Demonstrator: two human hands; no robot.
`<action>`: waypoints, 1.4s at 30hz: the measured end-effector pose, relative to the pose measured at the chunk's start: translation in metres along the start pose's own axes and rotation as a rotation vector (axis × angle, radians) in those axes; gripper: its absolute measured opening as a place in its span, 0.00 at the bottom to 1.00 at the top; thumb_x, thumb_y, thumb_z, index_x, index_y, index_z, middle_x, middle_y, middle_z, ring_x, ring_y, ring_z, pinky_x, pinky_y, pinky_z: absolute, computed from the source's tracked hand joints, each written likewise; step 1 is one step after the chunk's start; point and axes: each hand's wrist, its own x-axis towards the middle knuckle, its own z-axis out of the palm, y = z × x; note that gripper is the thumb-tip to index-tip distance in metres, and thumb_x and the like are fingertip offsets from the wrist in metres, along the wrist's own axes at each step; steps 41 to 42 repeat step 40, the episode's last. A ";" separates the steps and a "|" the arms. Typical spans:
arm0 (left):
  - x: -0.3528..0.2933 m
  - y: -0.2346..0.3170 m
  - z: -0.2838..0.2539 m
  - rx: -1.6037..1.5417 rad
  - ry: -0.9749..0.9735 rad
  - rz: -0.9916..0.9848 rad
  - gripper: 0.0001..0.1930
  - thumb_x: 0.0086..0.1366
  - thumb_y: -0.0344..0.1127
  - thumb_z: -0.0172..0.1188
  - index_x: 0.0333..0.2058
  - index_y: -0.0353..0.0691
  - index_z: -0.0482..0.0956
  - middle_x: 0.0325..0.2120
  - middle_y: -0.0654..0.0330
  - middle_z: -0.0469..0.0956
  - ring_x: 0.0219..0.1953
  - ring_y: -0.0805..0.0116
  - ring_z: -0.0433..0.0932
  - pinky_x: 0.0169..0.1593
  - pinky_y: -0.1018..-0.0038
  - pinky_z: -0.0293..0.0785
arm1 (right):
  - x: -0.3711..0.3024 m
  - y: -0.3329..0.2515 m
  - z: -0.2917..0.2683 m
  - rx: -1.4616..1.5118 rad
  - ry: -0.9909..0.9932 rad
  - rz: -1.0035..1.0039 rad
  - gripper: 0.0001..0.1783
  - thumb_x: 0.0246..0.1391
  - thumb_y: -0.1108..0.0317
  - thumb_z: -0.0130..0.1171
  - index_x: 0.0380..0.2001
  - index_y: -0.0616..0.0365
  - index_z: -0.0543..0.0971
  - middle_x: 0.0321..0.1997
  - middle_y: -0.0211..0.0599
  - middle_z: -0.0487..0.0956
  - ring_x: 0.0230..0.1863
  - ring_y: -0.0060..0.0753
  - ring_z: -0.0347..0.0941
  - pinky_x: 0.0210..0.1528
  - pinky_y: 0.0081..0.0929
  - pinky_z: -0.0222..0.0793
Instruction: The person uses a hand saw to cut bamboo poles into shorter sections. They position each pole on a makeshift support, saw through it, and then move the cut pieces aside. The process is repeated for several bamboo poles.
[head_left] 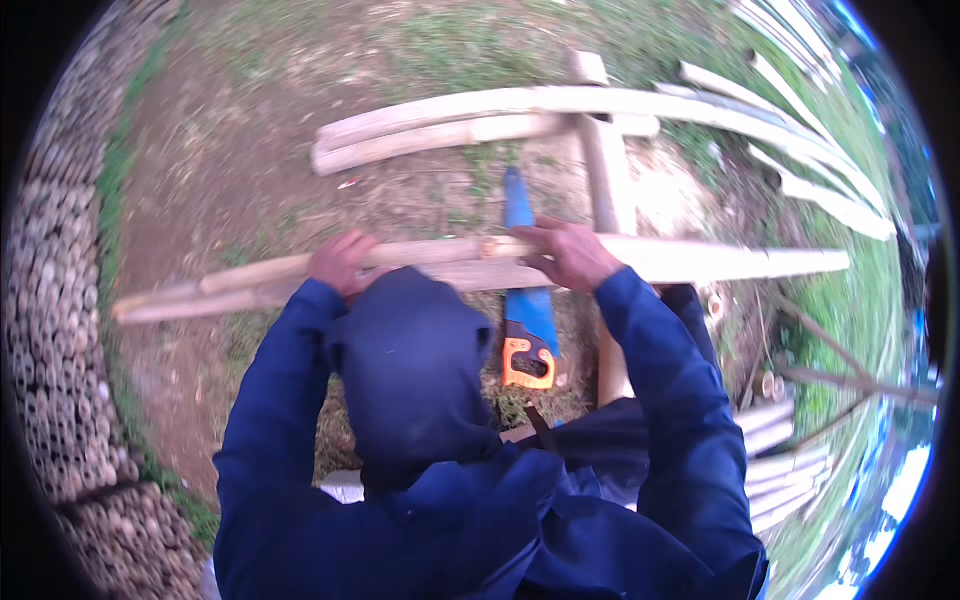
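Pale bamboo poles [440, 251] lie side by side across the view, with a long taper toward the left. My left hand [343, 258] is closed over the upper pole, left of the dark blue hood. Around the same pole, further right, my right hand [570, 252] has its fingers curled, the thumb side toward the left. Below the poles, on the ground between my arms, lies a hand saw with a blue blade and an orange handle [528, 364]. The poles pass over its blade. The undersides of both hands are hidden.
A thick log [608, 180] runs under the poles as a support. More bamboo poles [450, 116] rest beyond it, with others at the upper right. Stacked cut bamboo [60, 330] lines the left side. Thin sticks [840, 378] stand at the right, beside a pile of cut lengths [785, 480].
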 end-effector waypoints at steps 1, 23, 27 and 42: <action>-0.006 -0.014 0.002 0.021 -0.058 0.016 0.28 0.55 0.61 0.71 0.41 0.42 0.81 0.37 0.56 0.77 0.43 0.50 0.79 0.47 0.58 0.75 | 0.006 0.004 0.015 -0.022 0.014 0.013 0.26 0.56 0.57 0.67 0.59 0.45 0.81 0.45 0.43 0.80 0.44 0.54 0.81 0.46 0.47 0.78; 0.073 0.093 0.005 0.019 -0.628 -0.210 0.33 0.52 0.58 0.72 0.54 0.48 0.77 0.38 0.40 0.84 0.47 0.32 0.80 0.48 0.44 0.73 | -0.026 0.034 0.064 -0.086 -0.016 0.132 0.46 0.33 0.44 0.81 0.62 0.29 0.78 0.50 0.32 0.73 0.61 0.39 0.67 0.58 0.48 0.60; 0.076 0.082 0.014 0.011 -0.651 -0.229 0.34 0.51 0.59 0.73 0.52 0.45 0.79 0.37 0.37 0.83 0.47 0.31 0.80 0.50 0.44 0.73 | -0.063 0.055 0.029 -0.404 -0.058 0.094 0.68 0.26 0.39 0.83 0.74 0.25 0.60 0.55 0.33 0.72 0.62 0.41 0.67 0.59 0.47 0.59; 0.026 0.026 0.040 -0.076 -0.525 -0.090 0.19 0.58 0.45 0.65 0.46 0.41 0.80 0.39 0.45 0.84 0.46 0.39 0.84 0.51 0.38 0.74 | -0.061 0.087 0.026 -0.331 -0.246 0.028 0.58 0.35 0.63 0.81 0.72 0.36 0.65 0.49 0.40 0.78 0.51 0.52 0.80 0.59 0.49 0.78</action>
